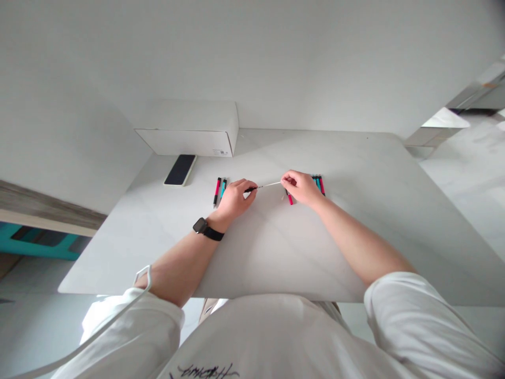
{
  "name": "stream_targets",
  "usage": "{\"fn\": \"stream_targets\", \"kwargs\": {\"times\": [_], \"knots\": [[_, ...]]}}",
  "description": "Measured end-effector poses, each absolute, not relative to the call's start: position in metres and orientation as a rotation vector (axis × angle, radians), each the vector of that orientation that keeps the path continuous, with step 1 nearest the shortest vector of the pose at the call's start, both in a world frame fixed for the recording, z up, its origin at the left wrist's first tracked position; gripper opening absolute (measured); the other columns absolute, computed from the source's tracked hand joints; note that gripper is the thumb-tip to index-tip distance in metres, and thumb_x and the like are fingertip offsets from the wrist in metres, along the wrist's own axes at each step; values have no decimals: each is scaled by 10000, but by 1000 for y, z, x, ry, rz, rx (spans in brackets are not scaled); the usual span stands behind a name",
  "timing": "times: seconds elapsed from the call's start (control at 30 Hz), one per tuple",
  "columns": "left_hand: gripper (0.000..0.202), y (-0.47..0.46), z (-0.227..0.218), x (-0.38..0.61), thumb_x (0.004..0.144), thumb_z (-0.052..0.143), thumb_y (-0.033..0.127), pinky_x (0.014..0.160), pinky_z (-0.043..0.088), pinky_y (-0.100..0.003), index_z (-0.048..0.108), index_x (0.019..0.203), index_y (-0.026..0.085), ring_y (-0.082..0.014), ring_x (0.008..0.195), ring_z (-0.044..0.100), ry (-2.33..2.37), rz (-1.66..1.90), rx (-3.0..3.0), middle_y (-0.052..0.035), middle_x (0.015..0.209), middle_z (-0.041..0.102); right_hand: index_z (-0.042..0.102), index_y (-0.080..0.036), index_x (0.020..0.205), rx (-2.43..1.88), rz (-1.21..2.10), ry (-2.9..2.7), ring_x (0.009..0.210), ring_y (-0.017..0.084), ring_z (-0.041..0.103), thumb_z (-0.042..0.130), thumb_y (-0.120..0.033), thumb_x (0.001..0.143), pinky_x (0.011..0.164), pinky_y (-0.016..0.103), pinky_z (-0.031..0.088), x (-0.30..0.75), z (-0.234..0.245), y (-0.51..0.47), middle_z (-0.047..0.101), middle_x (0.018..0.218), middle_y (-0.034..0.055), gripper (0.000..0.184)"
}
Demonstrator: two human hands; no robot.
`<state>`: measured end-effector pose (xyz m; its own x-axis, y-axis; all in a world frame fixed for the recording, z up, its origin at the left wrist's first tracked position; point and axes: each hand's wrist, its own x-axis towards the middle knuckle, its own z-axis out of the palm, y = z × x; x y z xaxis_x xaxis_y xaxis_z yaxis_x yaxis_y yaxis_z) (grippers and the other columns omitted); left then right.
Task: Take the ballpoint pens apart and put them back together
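Over the middle of the white table [252, 252], my left hand [235, 197] pinches the black front part of a pen [250, 189]. A thin pale pen refill [270, 184] runs from that part across to my right hand [298, 185], whose fingertips are closed on its far end. Under my right hand lies a red pen barrel [291, 199], partly hidden. Just right of that hand are several red and teal pens [320, 184], also partly covered. Beside my left hand lie a red pen [216, 192] and a teal pen [223, 187].
A long white box [185, 141] stands at the back left against the wall. In front of it lies a phone [180, 170] with a dark screen. A watch [208, 228] is on my left wrist, and a white cable [114, 321] runs along my left sleeve.
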<state>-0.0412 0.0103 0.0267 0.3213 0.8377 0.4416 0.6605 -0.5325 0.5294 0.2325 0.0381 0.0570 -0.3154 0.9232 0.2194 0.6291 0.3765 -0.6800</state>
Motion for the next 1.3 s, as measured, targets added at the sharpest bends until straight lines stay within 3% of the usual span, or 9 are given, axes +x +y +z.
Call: {"fn": "stream_targets", "kwargs": {"times": [0.4, 0.63, 0.73, 0.97, 1.3], "knots": [[138, 11, 27, -40, 1004, 592, 279, 788, 520, -316, 708, 980, 208, -181, 868, 661, 1341, 1052, 2282, -43, 929, 708, 675, -234, 974, -1292, 842, -1846, 864, 188, 676, 605, -487, 979, 826, 286, 511, 232, 50, 43, 755, 942, 40, 263], [148, 11, 27, -40, 1007, 591, 290, 797, 521, -309, 712, 974, 212, -177, 858, 659, 1383, 1110, 2224, -37, 909, 701, 664, -244, 928, -1106, 982, -1515, 639, 138, 526, 696, -659, 888, 575, 254, 429, 239, 39, 59, 663, 803, 11, 418], [147, 12, 27, -41, 1006, 598, 297, 800, 523, -306, 709, 962, 211, -176, 856, 663, 1393, 1132, 2212, -36, 905, 705, 650, -250, 908, -1121, 977, -1442, 608, 129, 483, 690, -685, 881, 534, 254, 386, 248, 44, 64, 643, 800, 7, 437], [128, 13, 24, -42, 998, 625, 291, 799, 522, -301, 711, 953, 209, -169, 850, 667, 1394, 1122, 2188, -30, 909, 718, 711, -225, 892, -1300, 718, -1909, 699, 153, 513, 620, -598, 946, 666, 284, 381, 254, 69, 69, 623, 759, -8, 388], [131, 14, 22, -44, 992, 609, 278, 798, 517, -315, 721, 976, 212, -179, 860, 671, 1377, 1043, 2199, -35, 920, 723, 709, -229, 717, -1670, 667, -2499, 613, 172, 526, 649, -524, 952, 644, 320, 347, 211, 57, 100, 660, 667, 42, 382]]}}
